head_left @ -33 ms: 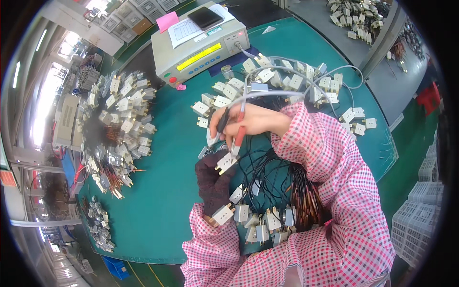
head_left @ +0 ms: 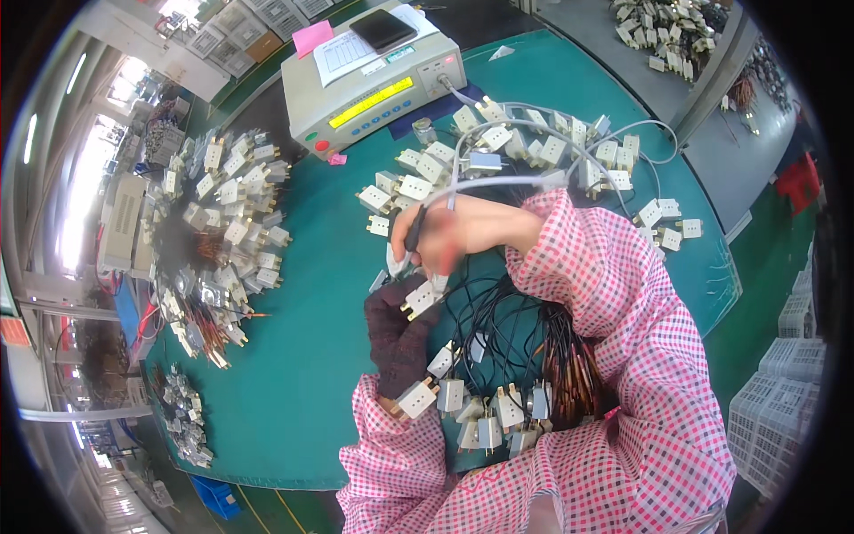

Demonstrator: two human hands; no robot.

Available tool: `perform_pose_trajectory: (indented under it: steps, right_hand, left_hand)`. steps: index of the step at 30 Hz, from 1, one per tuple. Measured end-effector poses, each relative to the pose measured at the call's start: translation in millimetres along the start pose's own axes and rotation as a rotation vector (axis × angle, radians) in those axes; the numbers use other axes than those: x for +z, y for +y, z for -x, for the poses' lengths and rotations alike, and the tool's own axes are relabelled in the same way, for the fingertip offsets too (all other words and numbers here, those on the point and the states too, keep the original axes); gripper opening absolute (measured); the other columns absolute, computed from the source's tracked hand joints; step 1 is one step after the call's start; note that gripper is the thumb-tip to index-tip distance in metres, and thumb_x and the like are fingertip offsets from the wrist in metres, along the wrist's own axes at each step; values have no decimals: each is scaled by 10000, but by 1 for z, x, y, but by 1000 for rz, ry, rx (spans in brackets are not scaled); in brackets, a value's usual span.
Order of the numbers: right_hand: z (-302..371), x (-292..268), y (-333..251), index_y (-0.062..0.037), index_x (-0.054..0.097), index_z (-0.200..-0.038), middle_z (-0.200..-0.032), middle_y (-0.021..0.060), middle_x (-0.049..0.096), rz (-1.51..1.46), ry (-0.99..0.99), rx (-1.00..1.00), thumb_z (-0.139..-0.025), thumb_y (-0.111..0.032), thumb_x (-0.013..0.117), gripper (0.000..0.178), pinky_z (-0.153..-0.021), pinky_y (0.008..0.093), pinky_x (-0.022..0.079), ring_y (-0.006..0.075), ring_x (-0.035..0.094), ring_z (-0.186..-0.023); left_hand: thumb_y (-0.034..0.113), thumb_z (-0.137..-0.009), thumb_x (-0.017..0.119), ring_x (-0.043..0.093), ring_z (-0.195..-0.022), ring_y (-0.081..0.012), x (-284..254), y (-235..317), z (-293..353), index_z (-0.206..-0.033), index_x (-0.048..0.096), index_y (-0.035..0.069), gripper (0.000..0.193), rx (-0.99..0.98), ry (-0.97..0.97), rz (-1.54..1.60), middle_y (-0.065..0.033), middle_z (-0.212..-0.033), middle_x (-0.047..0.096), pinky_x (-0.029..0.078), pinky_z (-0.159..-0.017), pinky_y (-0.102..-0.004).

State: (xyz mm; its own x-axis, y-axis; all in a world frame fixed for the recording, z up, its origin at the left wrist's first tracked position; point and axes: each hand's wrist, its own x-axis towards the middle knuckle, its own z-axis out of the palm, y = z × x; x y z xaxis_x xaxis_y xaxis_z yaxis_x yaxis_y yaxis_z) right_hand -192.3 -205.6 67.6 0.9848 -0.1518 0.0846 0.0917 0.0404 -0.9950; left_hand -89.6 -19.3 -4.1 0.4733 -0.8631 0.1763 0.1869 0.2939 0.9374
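Note:
My left hand point(head_left: 391, 343), in a dark maroon glove, is closed on a white plug point(head_left: 422, 301) with brass prongs. Bare, my right hand point(head_left: 476, 222) grips two pen-like test probes just above it. The black probe point(head_left: 414, 230) slants down toward the glove. The red probe point(head_left: 447, 254) is smeared by motion and points down at the plug; whether either tip touches metal is hidden. Another white plug point(head_left: 414, 400) rests at my left wrist. Several more plugs point(head_left: 508, 408) lie between my forearms, with black cords point(head_left: 485, 311) running among them.
A beige tester point(head_left: 436, 76) with a yellow display stands at the back, a grey cable point(head_left: 507, 181) arching from it to my right hand. Heaps of white plugs lie at left point(head_left: 236, 196) and at back right point(head_left: 436, 156). Copper-ended wires point(head_left: 569, 374) bunch beside my right forearm.
The red probe has shifted slightly in my right hand and is now blurred. The left hand and its plug stay nearly in place.

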Motion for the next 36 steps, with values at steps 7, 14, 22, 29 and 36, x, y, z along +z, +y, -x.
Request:
perform_pose_trajectory:
  steps: [7, 14, 22, 29, 36]
  right_hand:
    - [-1, -2, -3, 1, 622, -953, -912, 69, 630, 11, -8, 36, -760, -7, 510, 224, -625, 233, 518, 130, 630, -725]
    - [8, -20, 0, 33, 634, -926, -880, 82, 641, 64, 47, -15, -738, 21, 515, 223, -630, 246, 506, 137, 625, -717]
    - [0, -13, 9, 36, 641, -922, -900, 81, 647, -24, -56, 121, -739, 34, 513, 223, -651, 238, 507, 133, 629, -747]
    - [-1, -12, 9, 26, 643, -923, -902, 81, 646, 29, -77, 163, -754, 18, 512, 214, -649, 243, 511, 136, 622, -744]
    - [-2, -10, 1, 1, 648, -960, -904, 70, 644, 84, -84, 126, -777, 5, 523, 222, -611, 233, 512, 114, 613, -727]
  left_hand:
    - [-11, -743, 681, 563, -985, -190, -24, 3, -20, -1034, 426, 100, 402, -263, -226, 227, -94, -1114, 577, 462, -862, -329]
    - [7, -733, 691, 567, -1030, -190, -23, 13, -49, -1169, 415, 90, 523, -457, -350, 127, -91, -1138, 573, 459, -872, -327]
    - [-9, -725, 689, 583, -1010, -183, -28, 6, -53, -1253, 400, 100, 613, -395, -445, 32, -68, -1132, 573, 487, -810, -295]
    - [-17, -717, 687, 581, -1007, -175, -34, 3, -53, -1232, 428, 104, 589, -473, -433, 131, -50, -1088, 589, 483, -821, -295]
    - [-40, -735, 675, 577, -1031, -181, -33, 7, -51, -1225, 440, 95, 560, -505, -421, 168, -53, -1115, 588, 476, -846, -304]
